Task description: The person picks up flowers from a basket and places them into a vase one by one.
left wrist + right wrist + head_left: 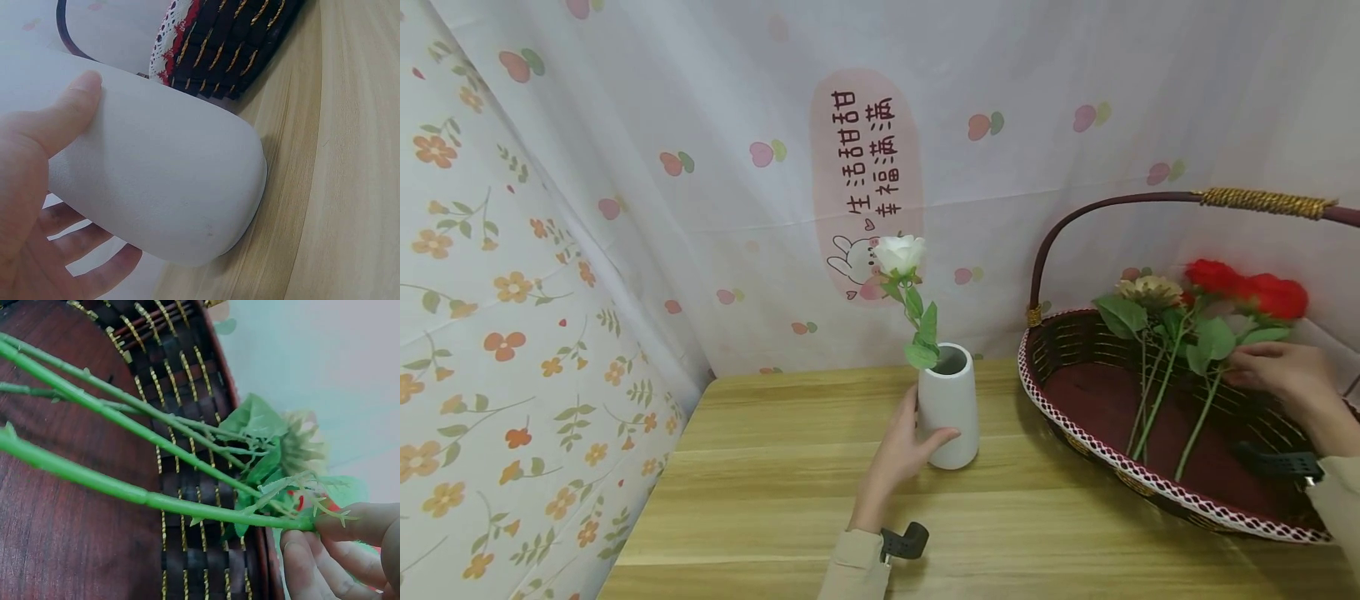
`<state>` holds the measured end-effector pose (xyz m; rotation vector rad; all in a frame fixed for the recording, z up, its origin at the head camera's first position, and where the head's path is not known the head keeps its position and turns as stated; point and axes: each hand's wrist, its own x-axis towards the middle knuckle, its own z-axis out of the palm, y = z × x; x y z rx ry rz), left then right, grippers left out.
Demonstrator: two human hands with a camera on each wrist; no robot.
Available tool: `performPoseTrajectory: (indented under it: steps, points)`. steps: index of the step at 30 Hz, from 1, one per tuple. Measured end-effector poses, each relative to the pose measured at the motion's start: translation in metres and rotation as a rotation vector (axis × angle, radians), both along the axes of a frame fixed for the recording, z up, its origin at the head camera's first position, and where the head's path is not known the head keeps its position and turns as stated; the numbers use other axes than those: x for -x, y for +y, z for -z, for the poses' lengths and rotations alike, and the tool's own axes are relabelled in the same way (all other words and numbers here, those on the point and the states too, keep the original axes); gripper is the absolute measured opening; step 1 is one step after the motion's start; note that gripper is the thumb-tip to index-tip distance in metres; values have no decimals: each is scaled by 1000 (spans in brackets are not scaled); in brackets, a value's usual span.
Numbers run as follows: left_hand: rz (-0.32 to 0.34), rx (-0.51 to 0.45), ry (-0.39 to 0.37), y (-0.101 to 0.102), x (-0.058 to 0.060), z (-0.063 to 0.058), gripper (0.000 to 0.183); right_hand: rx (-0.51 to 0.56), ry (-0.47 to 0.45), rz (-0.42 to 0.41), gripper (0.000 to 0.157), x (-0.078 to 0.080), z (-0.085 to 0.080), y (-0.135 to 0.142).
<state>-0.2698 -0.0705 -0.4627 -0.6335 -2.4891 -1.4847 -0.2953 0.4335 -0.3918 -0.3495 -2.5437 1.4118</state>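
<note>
A white vase (949, 421) stands upright on the wooden table, holding one white rose (899, 254) with green leaves. My left hand (898, 446) grips the vase from its left side; in the left wrist view the thumb lies along the white wall (169, 162) and the fingers curl beneath it. Over the basket, my right hand (1281, 375) pinches the green stem (150, 499) of a red flower (1273, 293) between thumb and fingers, just below the bloom. Beside it lean a pale yellow flower (1152, 290) and another red flower (1210, 273), stems crossing the basket floor.
The dark woven basket (1097, 454) has a white lace rim and a tall arched handle (1120, 200) wrapped in gold cord. It takes up the right side of the wooden table (760, 467). Patterned curtains (700, 208) hang behind and at the left.
</note>
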Motion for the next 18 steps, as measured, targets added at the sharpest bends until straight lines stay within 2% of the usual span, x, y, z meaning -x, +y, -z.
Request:
performPoseTrajectory:
  steps: [5,14,18]
  points:
    - [-4,2,-2,0,0,0,82,44,10,-6,29,-1,-5,1]
    - [-3,2,3,0,0,0,82,26,40,-16,24,-4,-14,-9]
    - [-2,2,5,0,-1,0,82,81,85,-33,16,-7,-20,-17]
